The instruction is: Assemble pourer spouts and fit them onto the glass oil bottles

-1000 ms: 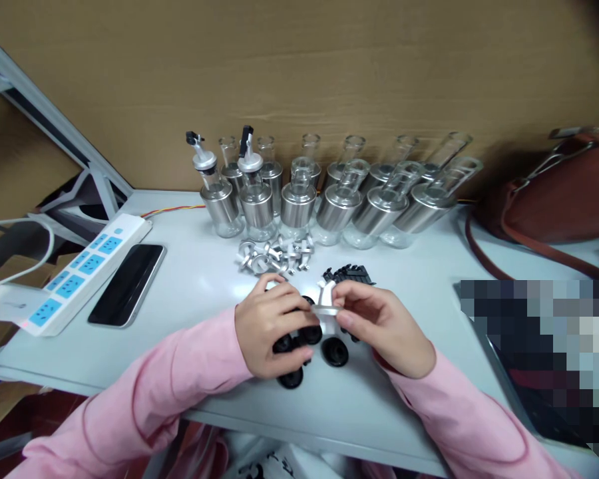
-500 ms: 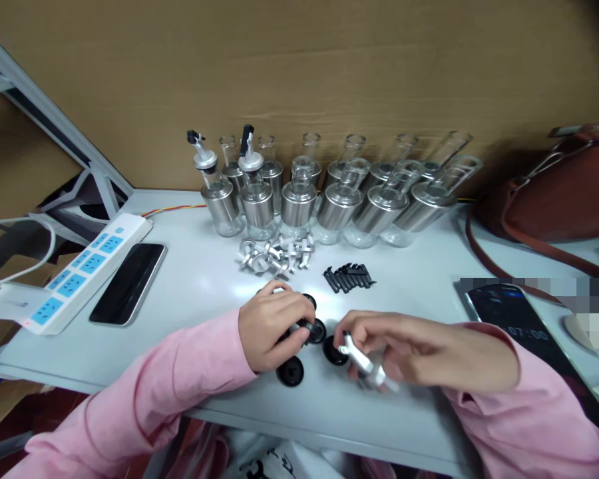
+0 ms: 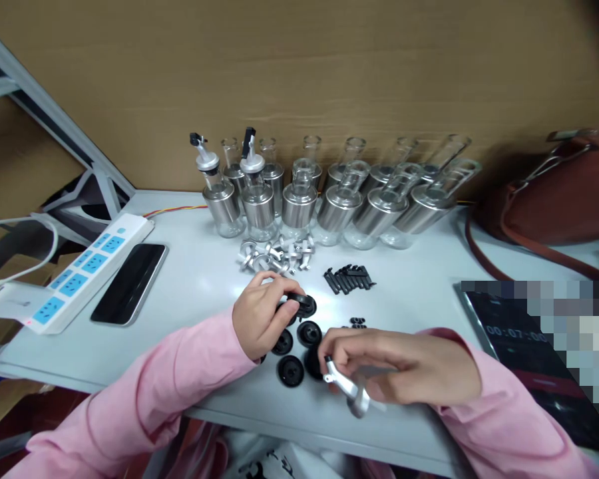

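Observation:
Between the thumb and fingers of my left hand [image 3: 263, 315] is a black disc [image 3: 297, 299], held above other black discs. My right hand [image 3: 399, 366] grips a silver spout [image 3: 347, 386] with a small black tip, pointing left. Its fingertips are beside a black disc that they partly cover. Several black round discs [image 3: 290, 370] lie on the table between my hands. Silver spout parts [image 3: 274, 256] are piled behind my left hand. A group of black levers [image 3: 348, 279] lies to their right, and small black pieces [image 3: 358, 322] sit behind my right hand.
Several glass bottles with metal bands [image 3: 299, 203] stand along the back; two carry spouts. A power strip [image 3: 92, 266] and a phone [image 3: 130, 284] lie at left. A timer device [image 3: 516, 339] and a brown bag [image 3: 564, 193] are at right.
My left hand has moved slightly back and left with the black disc. My right hand has shifted left with the spout, and the small black pieces behind it now show.

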Motion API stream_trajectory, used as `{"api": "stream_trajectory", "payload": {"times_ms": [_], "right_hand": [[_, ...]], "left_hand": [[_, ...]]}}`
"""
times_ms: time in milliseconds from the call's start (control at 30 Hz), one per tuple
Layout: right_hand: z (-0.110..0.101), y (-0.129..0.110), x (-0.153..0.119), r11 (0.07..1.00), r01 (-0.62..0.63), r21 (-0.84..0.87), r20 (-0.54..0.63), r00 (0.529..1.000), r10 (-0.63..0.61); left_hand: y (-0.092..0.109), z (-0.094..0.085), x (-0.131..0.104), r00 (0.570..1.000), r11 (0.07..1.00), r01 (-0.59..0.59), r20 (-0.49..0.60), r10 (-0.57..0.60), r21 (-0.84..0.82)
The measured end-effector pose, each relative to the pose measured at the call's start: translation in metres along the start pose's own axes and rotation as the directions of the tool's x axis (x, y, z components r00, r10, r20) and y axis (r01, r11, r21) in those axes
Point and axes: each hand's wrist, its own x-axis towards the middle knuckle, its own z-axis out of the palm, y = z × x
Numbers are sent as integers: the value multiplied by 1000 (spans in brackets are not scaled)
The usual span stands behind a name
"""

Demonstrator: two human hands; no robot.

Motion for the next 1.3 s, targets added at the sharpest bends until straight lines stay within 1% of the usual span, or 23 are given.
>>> {"api": "stream_trajectory", "payload": {"times_ms": [100, 200, 333, 400, 467, 533, 600, 667, 800, 900, 1000, 1067, 1133, 1200, 1300], "right_hand": [[4, 4, 7, 998, 5, 63, 7, 1000, -5], [6, 9, 7, 993, 33, 117, -27, 999, -30], [3, 12, 2, 984, 90, 155, -133, 989, -69], [1, 11, 1, 965, 164, 205, -203, 972, -122], [-1, 10, 2, 941, 239, 238, -284, 944, -168], [-1, 8, 4, 918, 291, 270, -373, 910, -179], [-1, 7, 7, 890, 334, 310, -431, 884, -181], [0, 7, 9, 870, 353, 343, -444, 878, -181], [1, 8, 11, 859, 329, 392, -439, 888, -140], [1, 7, 11, 846, 330, 418, -458, 881, -118], [0, 6, 10, 817, 350, 458, -466, 877, -115], [-1, 6, 9, 793, 357, 494, -456, 883, -113], [-1, 5, 8, 766, 371, 525, -467, 878, -105], [-2, 5, 7, 755, 374, 538, -490, 868, -81], [-3, 4, 7, 776, 344, 529, -489, 871, -53]], "left_hand": [[-1, 1, 0, 1000, 1000, -17, -13, 18, 17], [-3, 3, -1, 998, 999, -43, -46, 43, 18], [-2, 3, 0, 994, 997, -57, -87, 60, 44], [-1, 1, 2, 994, 996, -56, -94, 63, 74], [1, 0, 3, 992, 992, -65, -102, 75, 105], [1, -1, 4, 989, 988, -81, -116, 97, 132], [0, -1, 4, 988, 985, -90, -114, 107, 146], [-2, 1, 3, 988, 982, -102, -95, 118, 156], [-4, 2, 2, 990, 980, -109, -69, 122, 164], [-2, 1, 4, 989, 981, -122, -62, 133, 154], [0, 0, 5, 975, 968, -189, -90, 205, 163], [1, 1, 5, 948, 946, -271, -121, 294, 177], [1, 2, 5, 922, 920, -341, -122, 368, 192], [0, 1, 5, 918, 909, -354, -105, 383, 220], [-1, -1, 5, 932, 910, -320, -83, 352, 264]]}}
